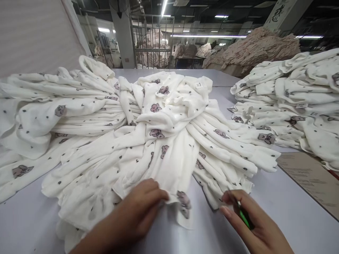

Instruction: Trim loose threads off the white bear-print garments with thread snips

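Pinching, it seems, the left edge of a white animal-print garment flap [173,169] between the thumb and bent fingers of the left hand [144,204], with hardly any gap showing. Gripping a small green-handled tool [244,216], probably thread snips, in the curled right hand [251,220], with thumb and forefinger slightly parted at the tips; too blurred to tell the blades' state. Lying between the hands on the pale tabletop [299,208], just ahead of both: the flap, with its long axis running away from the wearer and its loose end nearest. Closer to the left hand, in contact there, and clear of the right, set off to its side. Farther in, rising into a bunched garment pile [172,116], flanked by gathered garments [90,116] on the left and, on the right, by a brown cardboard sheet [312,183] and a garment stack [299,91] behind it. Beyond, in the background: a metal rack [153,50] and a pinkish cloth heap [262,47].
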Motion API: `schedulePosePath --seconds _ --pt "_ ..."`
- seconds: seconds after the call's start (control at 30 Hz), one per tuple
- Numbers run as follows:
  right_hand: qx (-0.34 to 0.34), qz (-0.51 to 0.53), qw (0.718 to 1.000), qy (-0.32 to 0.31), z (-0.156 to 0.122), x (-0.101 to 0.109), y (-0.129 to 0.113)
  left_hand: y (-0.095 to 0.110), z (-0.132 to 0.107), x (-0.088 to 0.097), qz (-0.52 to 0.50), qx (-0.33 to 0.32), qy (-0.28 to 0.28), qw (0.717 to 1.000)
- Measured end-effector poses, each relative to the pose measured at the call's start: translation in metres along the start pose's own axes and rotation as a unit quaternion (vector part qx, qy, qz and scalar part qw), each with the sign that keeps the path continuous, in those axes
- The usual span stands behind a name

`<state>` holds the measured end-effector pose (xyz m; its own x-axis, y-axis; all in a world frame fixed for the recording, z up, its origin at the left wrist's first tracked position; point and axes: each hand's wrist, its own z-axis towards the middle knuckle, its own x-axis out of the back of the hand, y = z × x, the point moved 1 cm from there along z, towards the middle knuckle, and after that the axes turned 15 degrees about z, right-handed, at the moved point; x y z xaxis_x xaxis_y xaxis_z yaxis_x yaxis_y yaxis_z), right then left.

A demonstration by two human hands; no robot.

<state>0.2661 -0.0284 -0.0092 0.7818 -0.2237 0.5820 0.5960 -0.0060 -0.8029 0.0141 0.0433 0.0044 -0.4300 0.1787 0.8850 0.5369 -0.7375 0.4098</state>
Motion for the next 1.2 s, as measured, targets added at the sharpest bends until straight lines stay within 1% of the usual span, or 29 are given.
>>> schedulePosePath --seconds 0.07,0.1,0.13,0.2,0.27,0.3,0.33,0.37,0.4,0.43,0.47,0.5,0.53,0.57,0.6,0.63,0.67,0.7,0.73,0.8,0.83,0.87,0.9,0.93,1.0,1.07,1.1,1.13,1.2 --pt "-0.024 -0.08 0.996 0.043 0.01 0.004 0.022 -0.026 -0.012 0.016 0.101 0.035 -0.007 0.994" --pt "-0.038 -0.106 0.992 0.056 0.015 0.005 0.032 -0.042 -0.019 0.024 0.163 0.05 -0.004 0.985" --pt "-0.05 -0.118 0.99 0.061 0.019 0.006 0.041 -0.057 -0.025 0.03 0.225 0.064 -0.006 0.972" --pt "-0.059 -0.111 0.991 0.056 0.023 0.008 0.053 -0.084 -0.035 0.042 0.321 0.108 -0.028 0.94" --pt "-0.062 -0.079 0.994 0.044 0.022 0.01 0.055 -0.098 -0.04 0.052 0.384 0.172 -0.05 0.906" --pt "-0.062 -0.064 0.995 0.038 0.019 0.01 0.053 -0.098 -0.04 0.056 0.412 0.202 -0.046 0.888" --pt "-0.064 -0.043 0.996 0.035 0.017 0.01 0.048 -0.091 -0.038 0.058 0.437 0.223 -0.026 0.871" --pt "-0.069 -0.009 0.997 0.038 0.014 0.009 0.04 -0.079 -0.033 0.059 0.45 0.23 0.009 0.863" --pt "-0.079 0.047 0.995 0.043 0.012 0.007 0.03 -0.062 -0.027 0.056 0.443 0.222 0.052 0.867" --pt "-0.09 0.117 0.988 0.046 0.01 0.004 0.019 -0.042 -0.019 0.051 0.413 0.199 0.091 0.884" --pt "-0.098 0.187 0.976 0.046 0.01 0.0 0.007 -0.021 -0.01 0.043 0.348 0.159 0.122 0.916" --pt "-0.105 0.25 0.962 0.043 0.011 -0.004 -0.004 -0.001 0.0 0.032 0.263 0.109 0.126 0.95" --pt "-0.109 0.299 0.947 0.036 0.012 -0.009 -0.014 0.016 0.011 0.02 0.191 0.053 0.11 0.974" --pt "-0.114 0.335 0.935 0.028 0.014 -0.013 -0.021 0.03 0.022 0.009 0.144 0.006 0.102 0.984" --pt "-0.124 0.364 0.923 0.023 0.015 -0.016 -0.026 0.039 0.033 -0.001 0.116 -0.025 0.094 0.988" --pt "-0.141 0.39 0.909 0.024 0.017 -0.018 -0.028 0.043 0.042 -0.009 0.085 -0.042 0.093 0.991" --pt "-0.165 0.418 0.893 0.028 0.018 -0.019 -0.027 0.042 0.049 -0.015 0.044 -0.039 0.092 0.994" --pt "-0.191 0.44 0.877 0.034 0.019 -0.019 -0.025 0.038 0.055 -0.018 -0.011 -0.018 0.083 0.996" --pt "-0.214 0.453 0.865 0.04 0.02 -0.017 -0.021 0.032 0.057 -0.018 -0.079 0.017 0.064 0.995" --pt "-0.25 0.462 0.85 0.046 0.021 -0.013 -0.014 0.019 0.057 -0.017 -0.198 0.113 0.004 0.974" --pt "-0.263 0.468 0.843 0.045 0.021 -0.012 -0.012 0.014 0.054 -0.015 -0.225 0.153 -0.031 0.962" --pt "-0.274 0.473 0.836 0.041 0.021 -0.01 -0.011 0.012 0.051 -0.014 -0.222 0.178 -0.055 0.957" --pt "-0.283 0.478 0.831 0.036 0.022 -0.01 -0.011 0.011 0.047 -0.014 -0.196 0.182 -0.061 0.962" --pt "-0.289 0.481 0.827 0.031 0.022 -0.01 -0.011 0.014 0.045 -0.014 -0.153 0.162 -0.048 0.974" --pt "-0.291 0.484 0.825 0.023 0.023 -0.014 -0.015 0.023 0.043 -0.019 -0.058 0.078 0.01 0.995" --pt "-0.28 0.479 0.832 0.019 0.023 -0.019 -0.019 0.034 0.044 -0.027 -0.007 -0.001 0.066 0.998" --pt "-0.273 0.474 0.837 0.019 0.023 -0.022 -0.021 0.039 0.046 -0.031 -0.009 -0.018 0.083 0.996" --pt "-0.266 0.465 0.845 0.02 0.022 -0.025 -0.022 0.042 0.048 -0.035 -0.031 -0.015 0.099 0.994" --pt "-0.243 0.426 0.871 0.029 0.018 -0.028 -0.022 0.045 0.05 -0.038 -0.12 0.021 0.131 0.984"
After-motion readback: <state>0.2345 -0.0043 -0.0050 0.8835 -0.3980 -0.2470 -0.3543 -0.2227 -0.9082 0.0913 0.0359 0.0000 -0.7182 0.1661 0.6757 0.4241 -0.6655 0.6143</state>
